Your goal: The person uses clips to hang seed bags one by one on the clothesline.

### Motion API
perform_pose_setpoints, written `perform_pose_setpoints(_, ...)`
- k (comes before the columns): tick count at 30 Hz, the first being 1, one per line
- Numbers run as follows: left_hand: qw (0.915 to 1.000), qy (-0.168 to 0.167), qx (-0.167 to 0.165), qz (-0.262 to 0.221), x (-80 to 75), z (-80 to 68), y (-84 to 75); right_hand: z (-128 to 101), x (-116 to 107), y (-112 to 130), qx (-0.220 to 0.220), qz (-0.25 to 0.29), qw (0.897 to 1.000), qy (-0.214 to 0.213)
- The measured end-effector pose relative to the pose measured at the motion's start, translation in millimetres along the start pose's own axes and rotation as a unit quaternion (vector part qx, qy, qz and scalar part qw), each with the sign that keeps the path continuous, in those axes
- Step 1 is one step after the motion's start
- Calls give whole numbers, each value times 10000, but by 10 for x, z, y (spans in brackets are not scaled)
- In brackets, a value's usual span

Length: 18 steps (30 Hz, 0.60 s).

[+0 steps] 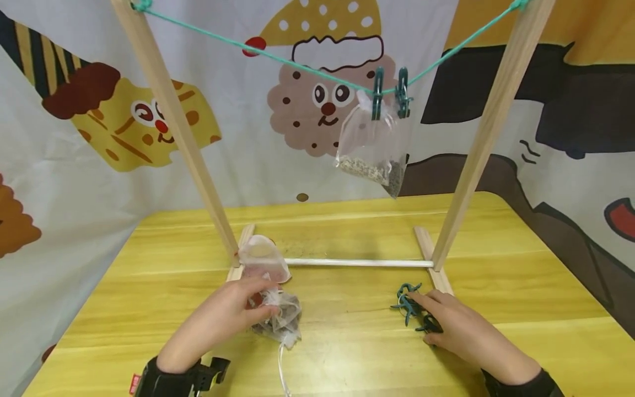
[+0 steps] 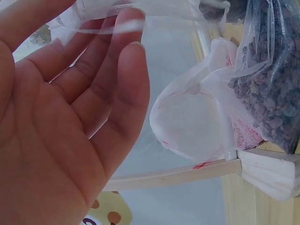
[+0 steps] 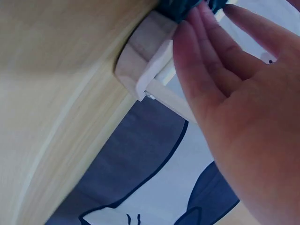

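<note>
My left hand (image 1: 223, 314) pinches the sheer white top of a mesh drawstring bag (image 1: 289, 314) on the table. Purple-grey bits fill a bag (image 2: 276, 75) at the right of the left wrist view. Just behind lies another mesh bag (image 1: 263, 258), pale with pinkish contents. On the right, my right hand (image 1: 466, 333) has thumb and fingers around a dark green clip (image 1: 431, 324); its fingertips partly cover it. More green clips (image 1: 408, 303) lie in a small heap against those fingers. In the right wrist view the clips (image 3: 178, 8) show only at the top edge.
A wooden frame stands on the table, with a left post (image 1: 181, 132), a right post (image 1: 491, 132) and a white crossbar (image 1: 357, 263) low between them. From its green cord (image 1: 223, 38), two clips (image 1: 378, 94) hold mesh bags (image 1: 367, 146). Behind hangs a printed cloth (image 1: 238, 182).
</note>
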<state>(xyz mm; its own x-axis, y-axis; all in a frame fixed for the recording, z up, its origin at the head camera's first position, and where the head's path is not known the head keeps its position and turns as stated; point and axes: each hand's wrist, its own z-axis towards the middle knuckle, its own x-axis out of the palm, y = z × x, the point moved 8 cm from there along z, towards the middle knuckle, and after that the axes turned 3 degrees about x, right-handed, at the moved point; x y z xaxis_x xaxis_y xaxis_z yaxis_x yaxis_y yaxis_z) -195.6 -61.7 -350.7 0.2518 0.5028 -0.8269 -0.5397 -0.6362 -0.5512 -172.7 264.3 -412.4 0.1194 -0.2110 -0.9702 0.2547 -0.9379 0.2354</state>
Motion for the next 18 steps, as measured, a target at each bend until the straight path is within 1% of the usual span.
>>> perform_pose_setpoints(6, 9999, -45, 53, -83, -4, 19, -20, -13, -21, -12, -192, 373, 9987, 288)
perform_pose_setpoints(10, 9997, -173, 141, -83, -6, 31, -41, -21, -51, -4, -469, 453, 9972, 369)
perform_pose_setpoints(14, 9999, -105, 30, -87, 22, 19, -25, -61, -30, -8, -604, 646, 9938, 673)
perform_pose_setpoints(16, 9999, -54, -63, -103, 32, 19, -11, -74, -12, -13, -592, 721, 9925, 787)
perform_pose_setpoints(18, 9999, -61, -59, -98, 33, 22, -9, -76, 10, -23, -522, 792, 9919, 847)
